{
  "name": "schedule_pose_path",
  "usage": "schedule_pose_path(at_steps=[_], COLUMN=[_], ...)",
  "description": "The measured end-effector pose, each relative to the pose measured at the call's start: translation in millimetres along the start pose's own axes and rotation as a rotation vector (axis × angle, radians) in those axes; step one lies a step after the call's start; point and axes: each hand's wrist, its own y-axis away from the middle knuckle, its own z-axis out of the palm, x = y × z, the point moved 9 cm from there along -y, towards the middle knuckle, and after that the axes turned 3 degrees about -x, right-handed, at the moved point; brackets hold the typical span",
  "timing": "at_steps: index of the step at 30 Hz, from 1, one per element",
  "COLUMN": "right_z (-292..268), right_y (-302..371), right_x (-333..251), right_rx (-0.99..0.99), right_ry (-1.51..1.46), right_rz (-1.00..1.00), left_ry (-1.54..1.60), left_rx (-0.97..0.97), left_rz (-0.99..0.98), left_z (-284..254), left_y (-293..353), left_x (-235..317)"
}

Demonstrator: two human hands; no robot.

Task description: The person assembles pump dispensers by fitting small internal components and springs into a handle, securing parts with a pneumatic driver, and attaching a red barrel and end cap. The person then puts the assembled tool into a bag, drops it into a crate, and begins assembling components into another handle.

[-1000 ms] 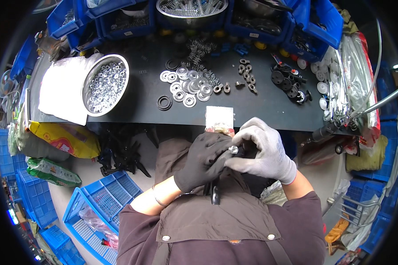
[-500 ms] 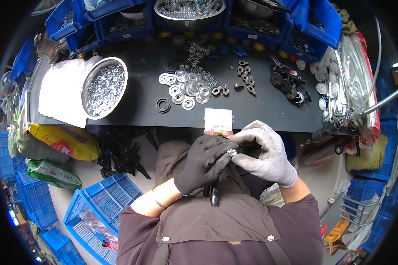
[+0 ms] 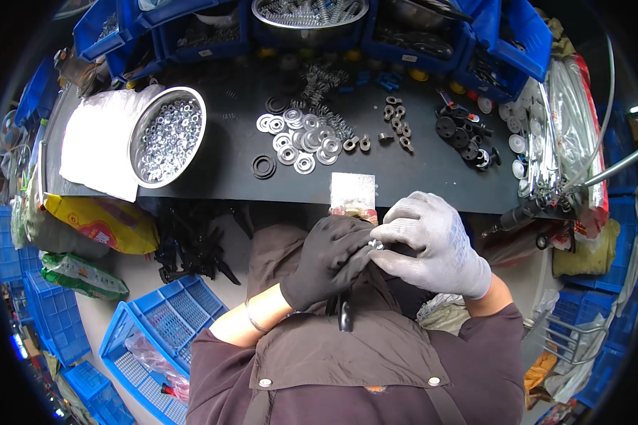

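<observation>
My left hand [image 3: 333, 258], in a black glove, is closed around a dark part that it mostly hides; a glossy black rod-like end [image 3: 345, 315] sticks out below it. In a light grey glove, my right hand [image 3: 432, 244] meets it from the right, thumb and fingers closed around a small shiny metal nut [image 3: 376, 245] at the left fingertips. Both hands are over my lap, just off the bench's front edge. Right beyond them a small whitish block [image 3: 353, 190] stands at that edge.
On the dark bench [image 3: 213, 173] lie metal washers [image 3: 308, 138], springs [image 3: 322, 81], metal collars [image 3: 397, 117] and black knobbed parts [image 3: 464, 134]. A steel bowl [image 3: 203, 134] of nuts stands left. Blue bins [image 3: 418, 49] line the back; a blue crate [image 3: 131, 333] sits low left.
My right hand has shifted slightly to the right and turned, its fingers closing in on the nut. My left hand stays nearly in place.
</observation>
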Motion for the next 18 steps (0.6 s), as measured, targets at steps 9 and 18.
schedule_pose_path(at_steps=[9,18], right_z=[5.6,5.1], right_y=[-2.3,-3.2], right_x=[3.3,-2.6], right_rx=[-0.133,-0.101], right_ry=[0.024,-0.058], right_rz=[0.168,0.11], left_ry=[0.036,0.006], left_rx=[0.009,0.005], left_rz=[0.023,0.05], left_z=[1.9,1.3], left_y=[4.0,1.7], left_x=[-3.7,-1.4])
